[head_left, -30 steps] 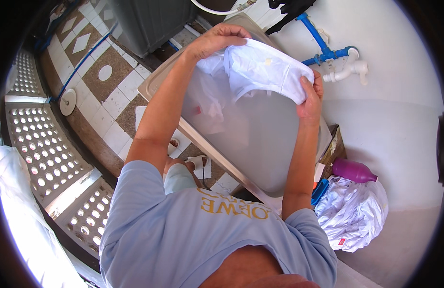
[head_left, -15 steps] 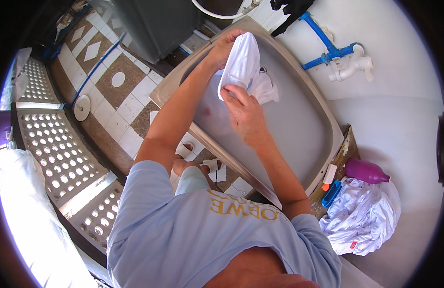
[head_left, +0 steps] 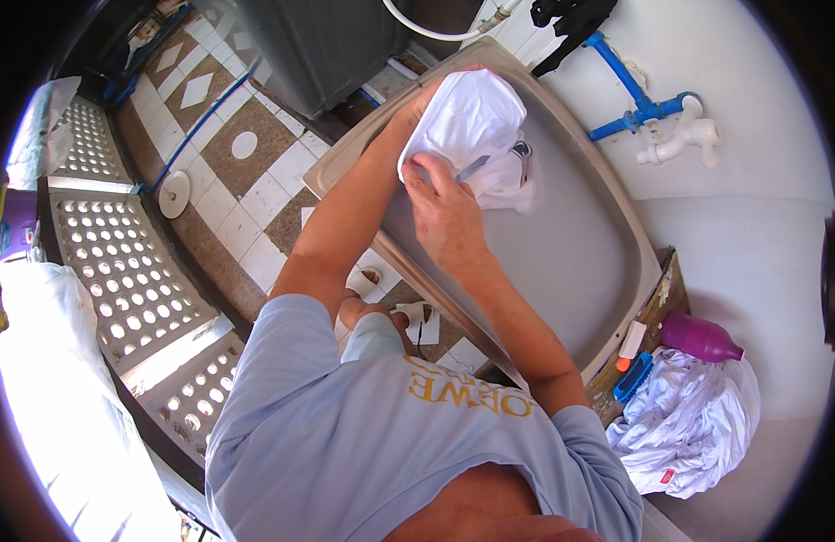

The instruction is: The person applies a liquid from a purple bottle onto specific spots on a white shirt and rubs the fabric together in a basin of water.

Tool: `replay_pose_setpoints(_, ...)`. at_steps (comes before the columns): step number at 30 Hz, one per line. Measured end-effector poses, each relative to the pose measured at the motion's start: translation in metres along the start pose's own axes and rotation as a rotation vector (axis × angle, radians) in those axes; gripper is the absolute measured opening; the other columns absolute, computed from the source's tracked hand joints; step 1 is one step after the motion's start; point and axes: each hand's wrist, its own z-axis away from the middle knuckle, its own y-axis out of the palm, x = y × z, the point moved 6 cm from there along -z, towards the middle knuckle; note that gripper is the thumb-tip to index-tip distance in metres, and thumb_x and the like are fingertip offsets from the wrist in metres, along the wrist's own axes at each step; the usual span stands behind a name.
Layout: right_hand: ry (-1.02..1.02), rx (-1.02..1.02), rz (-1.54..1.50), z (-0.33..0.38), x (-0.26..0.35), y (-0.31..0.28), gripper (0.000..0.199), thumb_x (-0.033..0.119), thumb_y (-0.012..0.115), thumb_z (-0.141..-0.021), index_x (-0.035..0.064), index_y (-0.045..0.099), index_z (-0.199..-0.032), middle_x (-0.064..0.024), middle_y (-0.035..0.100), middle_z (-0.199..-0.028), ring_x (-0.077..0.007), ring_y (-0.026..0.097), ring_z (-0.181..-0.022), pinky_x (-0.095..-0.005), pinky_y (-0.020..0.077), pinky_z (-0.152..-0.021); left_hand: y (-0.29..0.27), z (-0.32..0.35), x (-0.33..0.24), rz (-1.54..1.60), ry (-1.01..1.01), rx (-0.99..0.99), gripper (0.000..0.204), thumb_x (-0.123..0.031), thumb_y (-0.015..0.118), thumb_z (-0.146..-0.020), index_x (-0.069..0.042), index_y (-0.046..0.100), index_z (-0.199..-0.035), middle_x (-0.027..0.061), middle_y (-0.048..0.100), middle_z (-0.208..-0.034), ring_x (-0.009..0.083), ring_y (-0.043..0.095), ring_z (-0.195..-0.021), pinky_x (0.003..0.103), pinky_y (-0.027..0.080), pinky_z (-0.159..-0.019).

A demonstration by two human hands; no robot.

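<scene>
A white garment (head_left: 467,113) with a dark printed mark is held up over a beige basin (head_left: 607,194) of cloudy greyish water. Its upper part is spread wide, and its lower part hangs at the water. My left hand (head_left: 424,101) grips the far left side of the cloth, with most of its fingers hidden behind the fabric. Closer to me, my right hand (head_left: 449,221) is closed on the garment's near edge, thumb and fingers pinching it.
On a ledge right of the basin lie a heap of white clothes (head_left: 693,425), a blue brush (head_left: 632,378) and a purple bottle (head_left: 702,337). A white tap (head_left: 684,140) on blue pipes juts from the wall. A dark grey bin-like container (head_left: 322,54) stands beyond the basin.
The garment has been opened out wider, showing more of its surface and the dark mark. Both hands keep hold of it. The whole view has shifted slightly.
</scene>
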Motion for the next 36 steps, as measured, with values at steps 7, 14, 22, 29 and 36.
replay_pose_setpoints(7, 0.005, 0.036, 0.008, -0.001, 0.003, 0.005, 0.041, 0.003, 0.057, -0.078, 0.006, 0.053, -0.119, -0.0079, 0.051, -0.117, -0.0234, 0.06, -0.093, -0.0384, 0.0445, -0.07, 0.011, -0.002, -0.002, -0.037, 0.004, 0.079, 0.026, -0.02, 0.059, -0.091, -0.006, 0.058, -0.112, 0.0066, 0.064, -0.104, 0.019, 0.064, -0.093, 0.031, 0.052, -0.084)
replay_pose_setpoints(14, 0.022, 0.087, -0.072, -0.001, 0.008, -0.002, 0.038, 0.002, 0.058, -0.08, 0.0033, 0.055, -0.118, -0.0092, 0.051, -0.118, -0.0257, 0.058, -0.099, -0.0393, 0.0463, -0.074, 0.011, -0.003, -0.002, 0.013, 0.018, 0.116, 0.027, -0.018, 0.059, -0.091, -0.005, 0.055, -0.114, 0.0073, 0.064, -0.105, 0.0178, 0.063, -0.095, 0.031, 0.052, -0.085)
replay_pose_setpoints(22, 0.068, -0.04, -0.314, 0.01, 0.001, -0.025, 0.039, -0.004, 0.059, -0.079, 0.0019, 0.058, -0.118, -0.0121, 0.057, -0.113, -0.0256, 0.063, -0.089, -0.0349, 0.0499, -0.073, 0.028, -0.001, -0.007, -0.244, 0.044, -0.029, 0.031, -0.024, 0.059, -0.09, -0.004, 0.056, -0.114, 0.0078, 0.065, -0.097, 0.0185, 0.066, -0.084, 0.031, 0.055, -0.076)
replay_pose_setpoints(29, 0.642, -0.496, -1.383, 0.053, -0.092, -0.085, 0.036, 0.001, 0.057, -0.086, -0.001, 0.053, -0.122, -0.0127, 0.062, -0.114, -0.0241, 0.061, -0.105, -0.0377, 0.0494, -0.092, -0.012, 0.003, -0.032, -0.53, 0.192, -0.263, 0.025, -0.013, 0.051, -0.081, 0.002, 0.062, -0.098, 0.0093, 0.063, -0.096, 0.0208, 0.059, -0.093, 0.033, 0.043, -0.09)
replay_pose_setpoints(36, 0.816, -0.543, -1.427, 0.066, -0.169, -0.091, 0.046, 0.011, 0.059, -0.088, 0.0008, 0.044, -0.13, -0.013, 0.056, -0.122, -0.025, 0.056, -0.113, -0.0403, 0.0467, -0.097, -0.008, -0.002, -0.018, -0.323, 0.014, -0.253, 0.025, -0.012, 0.053, -0.081, 0.003, 0.061, -0.1, 0.0093, 0.063, -0.097, 0.0216, 0.059, -0.092, 0.033, 0.045, -0.088)
